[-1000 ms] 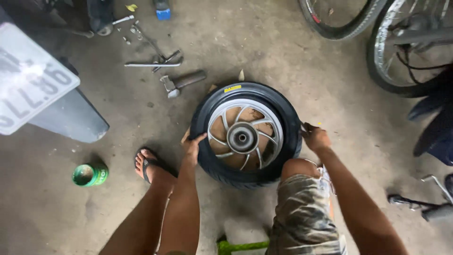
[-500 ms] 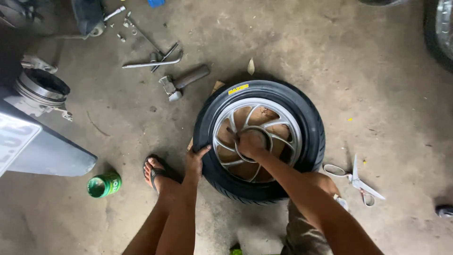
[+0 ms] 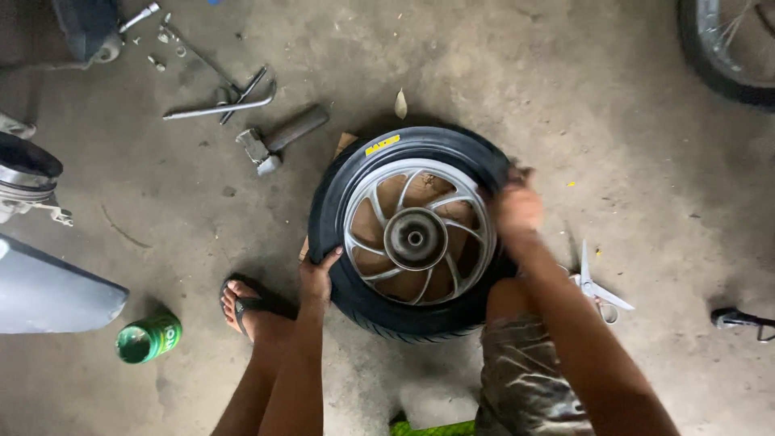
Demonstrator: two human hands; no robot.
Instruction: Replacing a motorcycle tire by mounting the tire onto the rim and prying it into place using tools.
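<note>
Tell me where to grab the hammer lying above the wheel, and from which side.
Grip the hammer by its dark handle, near the upper-right end, coming down from above. It lies flat on the concrete floor, the metal head at lower left, and the handle stands clear of the tyre and the crossed wrenches.

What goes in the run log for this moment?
left hand: on tyre lower-left edge | right hand: on tyre's right side, blurred | wheel flat on floor
</note>
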